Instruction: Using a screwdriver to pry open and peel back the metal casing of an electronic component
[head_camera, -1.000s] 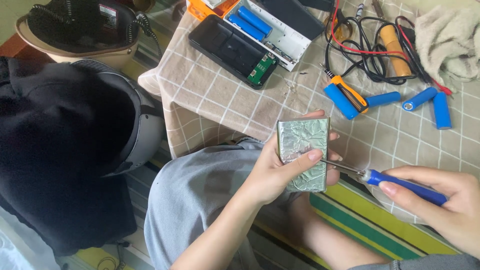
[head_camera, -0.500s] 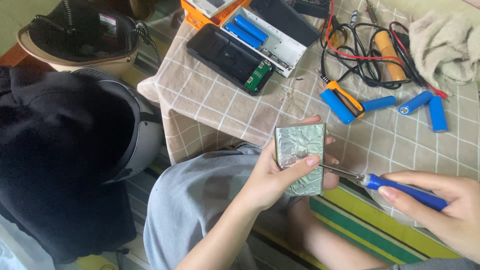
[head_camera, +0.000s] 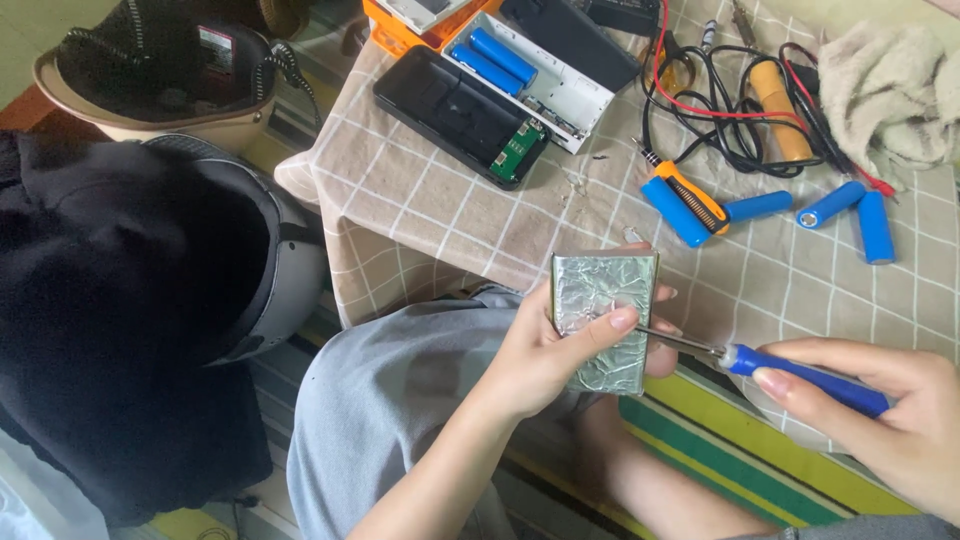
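My left hand (head_camera: 548, 352) grips a flat silver foil-wrapped battery pack (head_camera: 600, 318), thumb laid across its face, just in front of the checked tablecloth's edge. My right hand (head_camera: 890, 420) holds a blue-handled screwdriver (head_camera: 800, 376) whose thin metal shaft points left, with its tip at the pack's right side near my left thumb. Both hands hover above my grey-clad knee.
On the checked tablecloth (head_camera: 420, 200) lie an open black case (head_camera: 460, 116), a white holder with blue cells (head_camera: 530, 70), loose blue cylindrical cells (head_camera: 850, 205), an orange tool (head_camera: 695, 195), tangled wires (head_camera: 720, 110) and a beige cloth (head_camera: 890, 90). A helmet (head_camera: 160, 70) and dark clothing sit left.
The camera view has shifted slightly. My hands keep the same grip, with the screwdriver tip staying against the pack's right side.
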